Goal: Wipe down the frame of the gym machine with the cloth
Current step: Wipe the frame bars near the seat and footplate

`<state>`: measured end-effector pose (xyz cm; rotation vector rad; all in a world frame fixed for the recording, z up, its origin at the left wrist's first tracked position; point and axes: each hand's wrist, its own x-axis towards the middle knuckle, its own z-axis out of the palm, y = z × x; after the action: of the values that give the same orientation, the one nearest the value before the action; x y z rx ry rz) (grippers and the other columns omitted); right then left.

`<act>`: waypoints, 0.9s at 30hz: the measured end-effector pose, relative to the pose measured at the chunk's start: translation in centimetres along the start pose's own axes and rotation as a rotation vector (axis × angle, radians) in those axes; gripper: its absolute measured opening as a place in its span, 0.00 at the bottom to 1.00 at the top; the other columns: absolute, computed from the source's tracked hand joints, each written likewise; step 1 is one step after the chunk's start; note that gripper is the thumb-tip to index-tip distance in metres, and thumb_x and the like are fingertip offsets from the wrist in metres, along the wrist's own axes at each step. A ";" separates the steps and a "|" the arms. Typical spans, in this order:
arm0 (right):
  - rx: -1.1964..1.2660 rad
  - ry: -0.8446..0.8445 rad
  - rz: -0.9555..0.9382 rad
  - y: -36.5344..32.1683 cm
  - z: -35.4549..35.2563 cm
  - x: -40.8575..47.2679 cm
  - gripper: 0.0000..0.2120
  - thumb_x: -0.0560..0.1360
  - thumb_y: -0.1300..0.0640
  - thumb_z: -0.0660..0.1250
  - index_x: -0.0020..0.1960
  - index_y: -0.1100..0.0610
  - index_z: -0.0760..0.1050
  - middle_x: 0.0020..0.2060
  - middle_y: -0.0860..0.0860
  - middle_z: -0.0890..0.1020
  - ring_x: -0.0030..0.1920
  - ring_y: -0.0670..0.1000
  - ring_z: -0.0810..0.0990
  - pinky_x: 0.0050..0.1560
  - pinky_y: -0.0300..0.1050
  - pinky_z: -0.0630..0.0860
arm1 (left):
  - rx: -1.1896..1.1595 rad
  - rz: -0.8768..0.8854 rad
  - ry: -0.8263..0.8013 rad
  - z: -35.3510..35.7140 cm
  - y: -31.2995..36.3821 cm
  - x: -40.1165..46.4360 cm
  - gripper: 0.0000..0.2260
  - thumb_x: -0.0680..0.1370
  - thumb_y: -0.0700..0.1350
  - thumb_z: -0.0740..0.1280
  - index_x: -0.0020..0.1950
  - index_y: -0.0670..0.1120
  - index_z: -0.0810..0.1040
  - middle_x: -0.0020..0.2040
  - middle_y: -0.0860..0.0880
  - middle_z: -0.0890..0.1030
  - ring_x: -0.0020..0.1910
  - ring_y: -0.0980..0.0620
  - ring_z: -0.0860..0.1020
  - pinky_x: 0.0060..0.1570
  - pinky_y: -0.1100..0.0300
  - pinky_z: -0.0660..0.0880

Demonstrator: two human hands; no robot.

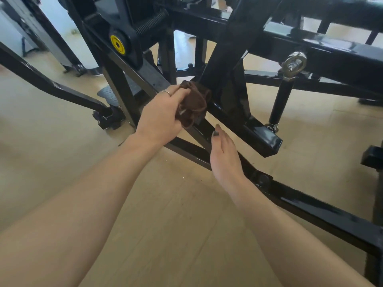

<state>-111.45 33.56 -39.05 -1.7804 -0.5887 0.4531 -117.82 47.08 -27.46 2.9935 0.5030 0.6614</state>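
A black steel gym machine frame [263, 139] fills the upper and right part of the view, with slanted square tubes crossing at the centre. My left hand [159, 119] grips a bunched dark brown cloth [194, 104] and holds it against the joint where a slanted tube meets an upright plate. My right hand [224, 154] hovers just below and to the right, fingers straight and together, close over a lower diagonal bar and holding nothing.
Light wooden floor [165, 214] lies under the frame. A yellow pivot cap [117, 44] and a coiled spring [152, 22] sit at the upper left. A metal roller bracket [294, 63] hangs at the right. A black foot plate [107, 96] rests at left.
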 end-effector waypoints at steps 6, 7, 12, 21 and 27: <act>-0.291 0.012 -0.106 1.9 1.6 0.9 0.25 0.86 0.51 0.53 0.83 0.54 0.56 0.81 0.53 0.59 0.81 0.52 0.55 0.81 0.51 0.51 | 0.205 0.330 -0.046 1.2 -0.1 -0.4 0.23 0.75 0.38 0.74 0.70 0.46 0.78 0.74 0.44 0.74 0.74 0.41 0.70 0.71 0.44 0.72; -0.350 0.008 -0.127 2.2 1.4 0.9 0.29 0.84 0.50 0.58 0.83 0.54 0.55 0.82 0.52 0.57 0.81 0.52 0.54 0.80 0.49 0.51 | 0.224 0.367 -0.060 1.2 -0.6 -0.3 0.24 0.75 0.38 0.74 0.71 0.46 0.77 0.74 0.44 0.73 0.75 0.40 0.69 0.70 0.43 0.72; -0.666 -0.026 -0.221 2.3 0.6 1.2 0.48 0.73 0.43 0.73 0.82 0.55 0.50 0.80 0.53 0.58 0.80 0.55 0.56 0.79 0.52 0.56 | 0.180 0.361 -0.139 -0.5 -2.8 1.2 0.28 0.75 0.39 0.74 0.74 0.49 0.73 0.75 0.45 0.72 0.70 0.40 0.74 0.64 0.45 0.77; -0.686 -0.168 -0.021 -1.0 0.7 5.6 0.48 0.73 0.40 0.75 0.81 0.55 0.52 0.73 0.56 0.69 0.72 0.59 0.72 0.66 0.53 0.74 | 0.011 0.038 -0.122 -0.4 -3.1 1.5 0.26 0.76 0.42 0.73 0.73 0.46 0.73 0.69 0.48 0.76 0.65 0.45 0.76 0.67 0.50 0.73; -0.749 -0.064 -0.062 -0.7 0.6 5.8 0.36 0.76 0.48 0.75 0.76 0.53 0.60 0.63 0.53 0.80 0.60 0.56 0.82 0.52 0.49 0.81 | -0.036 0.099 -0.125 -0.1 -3.8 1.0 0.31 0.75 0.38 0.73 0.76 0.47 0.70 0.73 0.48 0.73 0.68 0.45 0.74 0.69 0.50 0.73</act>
<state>-107.31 37.66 -38.58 -2.4498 -0.9384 0.2562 -118.19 51.01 -27.39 3.0167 0.3352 0.4797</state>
